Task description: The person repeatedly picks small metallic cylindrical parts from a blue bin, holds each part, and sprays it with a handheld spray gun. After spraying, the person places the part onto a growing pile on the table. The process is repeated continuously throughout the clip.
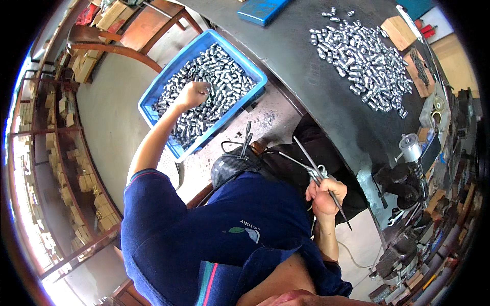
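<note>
Over the heap of small metal fittings point(224, 76) in a blue plastic bin point(250, 96), my left hand point(193, 95) is closed with its fingers curled. Something dark shows at its fingertips, but I cannot make it out. My right hand point(326, 196) is in front of my lap, beside the table edge. It is wrapped round a long, thin, pointed metal rod like a file point(304, 152). A silvery plier-like tool point(312, 172) with a thin arm shows at the same fist; the fingers partly hide it.
On the dark table point(291, 56) at right lies a large pile of shiny fittings point(365, 66), with wooden blocks point(398, 33) beside it. A blue case point(262, 10) lies at the far edge. Tools crowd the right side. A wooden chair point(145, 33) stands behind the bin.
</note>
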`<state>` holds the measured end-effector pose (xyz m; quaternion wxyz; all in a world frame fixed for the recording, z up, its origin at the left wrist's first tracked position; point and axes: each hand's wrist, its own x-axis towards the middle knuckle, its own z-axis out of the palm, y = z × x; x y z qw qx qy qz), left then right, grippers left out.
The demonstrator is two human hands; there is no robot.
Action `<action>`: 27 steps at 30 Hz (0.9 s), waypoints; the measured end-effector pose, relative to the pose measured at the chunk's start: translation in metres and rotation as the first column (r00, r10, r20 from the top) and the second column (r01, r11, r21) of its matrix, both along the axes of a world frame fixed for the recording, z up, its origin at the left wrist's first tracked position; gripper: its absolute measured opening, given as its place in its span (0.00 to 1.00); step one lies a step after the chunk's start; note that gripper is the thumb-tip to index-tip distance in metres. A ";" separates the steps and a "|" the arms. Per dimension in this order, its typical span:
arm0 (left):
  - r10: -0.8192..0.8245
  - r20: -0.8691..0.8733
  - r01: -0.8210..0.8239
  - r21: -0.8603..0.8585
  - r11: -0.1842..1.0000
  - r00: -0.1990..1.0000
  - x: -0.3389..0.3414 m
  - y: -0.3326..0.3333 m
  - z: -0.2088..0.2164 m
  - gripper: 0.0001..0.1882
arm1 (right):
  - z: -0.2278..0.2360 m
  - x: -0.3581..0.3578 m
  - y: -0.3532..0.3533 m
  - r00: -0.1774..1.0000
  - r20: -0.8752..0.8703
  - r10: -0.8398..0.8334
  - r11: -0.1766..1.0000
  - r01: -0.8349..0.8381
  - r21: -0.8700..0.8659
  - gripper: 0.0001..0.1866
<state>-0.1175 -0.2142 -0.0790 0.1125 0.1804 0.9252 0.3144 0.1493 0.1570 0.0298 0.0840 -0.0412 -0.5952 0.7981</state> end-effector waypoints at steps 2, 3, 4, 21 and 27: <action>-0.048 -0.102 0.026 -0.210 0.977 0.994 0.007 -0.016 -0.018 0.17 | 0.002 -0.003 -0.001 1.000 -0.004 0.019 1.000 -0.019 0.016 0.15; -0.076 -0.130 0.042 -0.248 0.968 0.989 0.007 -0.024 -0.028 0.18 | 0.004 -0.004 -0.001 1.000 0.003 0.023 1.000 -0.023 0.008 0.15; -0.055 -0.084 0.028 -0.298 0.954 0.995 0.007 -0.022 -0.028 0.18 | 0.005 -0.004 -0.001 1.000 0.011 0.019 1.000 -0.019 0.004 0.15; -0.021 -0.047 -0.015 -0.661 0.750 0.999 0.027 -0.017 -0.032 0.05 | 0.000 0.001 -0.001 0.998 0.045 0.040 0.998 -0.038 -0.047 0.14; -0.011 -0.113 -0.052 -0.542 0.839 0.994 0.029 -0.020 -0.021 0.05 | -0.002 0.007 0.002 0.996 0.086 -0.008 0.998 0.014 -0.068 0.14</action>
